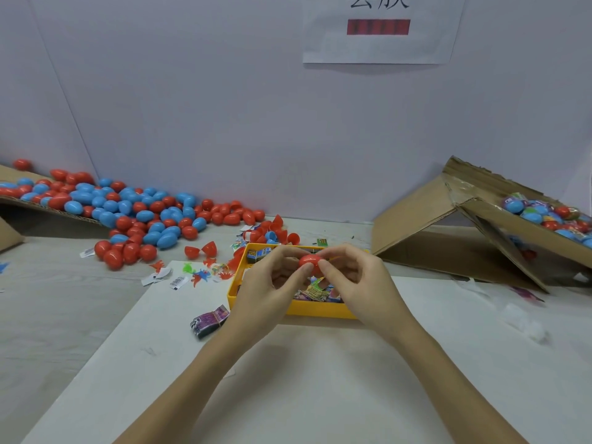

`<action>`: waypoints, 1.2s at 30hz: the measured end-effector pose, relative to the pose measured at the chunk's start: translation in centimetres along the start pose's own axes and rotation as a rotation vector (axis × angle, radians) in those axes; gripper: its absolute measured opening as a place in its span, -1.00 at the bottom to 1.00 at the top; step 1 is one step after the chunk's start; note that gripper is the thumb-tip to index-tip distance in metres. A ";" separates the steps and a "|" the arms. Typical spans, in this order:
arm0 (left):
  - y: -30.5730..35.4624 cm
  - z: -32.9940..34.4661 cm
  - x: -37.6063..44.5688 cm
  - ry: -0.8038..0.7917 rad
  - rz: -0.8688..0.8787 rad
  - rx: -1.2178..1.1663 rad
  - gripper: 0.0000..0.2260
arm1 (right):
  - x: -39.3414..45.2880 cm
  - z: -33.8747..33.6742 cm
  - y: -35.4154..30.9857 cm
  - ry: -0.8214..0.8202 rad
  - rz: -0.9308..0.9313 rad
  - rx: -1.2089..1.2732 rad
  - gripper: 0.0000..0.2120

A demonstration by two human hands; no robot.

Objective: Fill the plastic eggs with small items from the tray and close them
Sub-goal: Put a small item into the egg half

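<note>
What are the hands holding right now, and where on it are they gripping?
Both hands hold one red plastic egg above the yellow tray. The left hand pinches its left end, the right hand its right end, with fingers and thumbs.

You get bright, even light from overhead, with soft shadows under your forearms on the desk (320, 379). No harsh glare. Wide-angle bending curves the wall (192, 107) edges, and the far corners, like the cardboard box (432, 219), look slightly soft.

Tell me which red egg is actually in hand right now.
The red egg held above the yellow tray, pinched between left hand and right hand. All others lie loose on the table or cardboard.
</note>
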State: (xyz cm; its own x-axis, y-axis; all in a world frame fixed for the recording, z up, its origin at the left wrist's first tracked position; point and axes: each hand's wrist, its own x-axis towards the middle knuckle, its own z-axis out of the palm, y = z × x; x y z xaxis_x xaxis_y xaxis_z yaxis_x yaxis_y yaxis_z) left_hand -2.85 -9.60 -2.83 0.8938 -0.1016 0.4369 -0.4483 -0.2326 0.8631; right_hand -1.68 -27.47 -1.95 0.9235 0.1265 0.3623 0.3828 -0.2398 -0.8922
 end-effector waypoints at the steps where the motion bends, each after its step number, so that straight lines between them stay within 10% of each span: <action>1: 0.1 0.0 0.0 -0.006 0.009 0.012 -0.80 | 0.0 0.0 0.1 0.010 0.005 0.007 -0.93; 7: 0.2 0.0 0.0 -0.015 0.067 0.063 -0.76 | 0.1 -0.2 0.2 0.020 0.086 0.062 -0.79; 16: -0.1 -0.3 0.2 0.122 0.028 0.079 -0.74 | -0.2 -0.3 1.2 -0.246 -0.011 -0.584 -0.71; 36: -0.1 -0.1 -0.1 0.063 0.010 0.176 -0.78 | 0.1 -1.4 1.2 0.087 0.084 -0.318 -0.74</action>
State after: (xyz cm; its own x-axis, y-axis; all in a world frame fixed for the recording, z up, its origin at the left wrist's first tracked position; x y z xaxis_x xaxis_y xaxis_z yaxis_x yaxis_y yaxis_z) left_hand -2.96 -9.48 -2.92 0.8840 -0.0450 0.4654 -0.4431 -0.3982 0.8032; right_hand -1.07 -29.10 -2.61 0.9457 0.0141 0.3248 0.2815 -0.5356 -0.7962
